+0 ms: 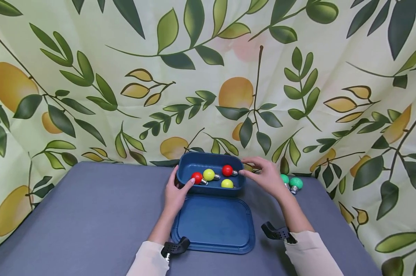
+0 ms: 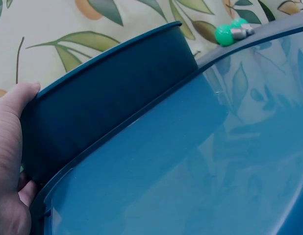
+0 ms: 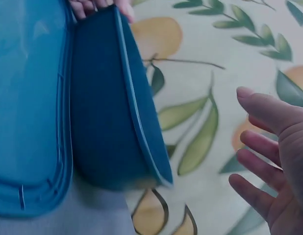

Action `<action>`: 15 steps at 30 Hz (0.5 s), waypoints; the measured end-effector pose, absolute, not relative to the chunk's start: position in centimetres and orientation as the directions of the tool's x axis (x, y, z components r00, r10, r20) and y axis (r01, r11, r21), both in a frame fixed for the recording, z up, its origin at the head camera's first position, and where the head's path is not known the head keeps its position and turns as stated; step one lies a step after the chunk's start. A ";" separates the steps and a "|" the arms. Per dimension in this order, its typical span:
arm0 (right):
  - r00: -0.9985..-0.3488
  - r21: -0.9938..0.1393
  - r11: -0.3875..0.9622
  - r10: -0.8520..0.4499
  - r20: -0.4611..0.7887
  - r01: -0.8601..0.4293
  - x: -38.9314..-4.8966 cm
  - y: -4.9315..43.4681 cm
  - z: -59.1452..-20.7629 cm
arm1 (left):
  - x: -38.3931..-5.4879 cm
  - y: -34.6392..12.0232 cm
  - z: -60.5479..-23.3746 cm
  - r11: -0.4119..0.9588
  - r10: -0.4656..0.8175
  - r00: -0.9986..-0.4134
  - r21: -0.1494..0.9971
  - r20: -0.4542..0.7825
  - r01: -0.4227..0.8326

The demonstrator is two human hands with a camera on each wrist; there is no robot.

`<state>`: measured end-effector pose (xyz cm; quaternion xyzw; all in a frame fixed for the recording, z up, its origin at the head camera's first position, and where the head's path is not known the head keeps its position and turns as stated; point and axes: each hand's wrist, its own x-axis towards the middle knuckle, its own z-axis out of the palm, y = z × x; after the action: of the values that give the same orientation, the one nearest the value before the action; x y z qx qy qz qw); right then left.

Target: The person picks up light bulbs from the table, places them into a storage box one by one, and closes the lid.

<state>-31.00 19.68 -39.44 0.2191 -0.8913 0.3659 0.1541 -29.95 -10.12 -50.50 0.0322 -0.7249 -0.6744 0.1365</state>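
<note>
A dark blue plastic box stands open-topped near the back of the table, tilted in the wrist views. Inside lie two red light bulbs and two yellow light bulbs. My left hand grips the box's left end, thumb at the rim and fingers low along its side. At the right end, my right hand is held with spread fingers and nothing in them; the right wrist view shows a gap between its fingertips and the box wall. The blue lid lies flat in front of the box.
Two green light bulbs lie on the grey table at the back right, beyond my right forearm. A fabric backdrop printed with leaves and fruit hangs behind the table's far edge.
</note>
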 end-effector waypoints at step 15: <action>-0.869 -0.635 0.680 -0.006 0.495 -0.366 -28.9 25.8 -42.6 | -29.7 -10.1 -50.3 0.112 -0.222 -0.964 0.986 0.145 0.123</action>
<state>-28.92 25.83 -42.56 0.1050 -0.8863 0.3860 0.2335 -29.72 -10.13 -50.29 0.0340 -0.7344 -0.6653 0.1296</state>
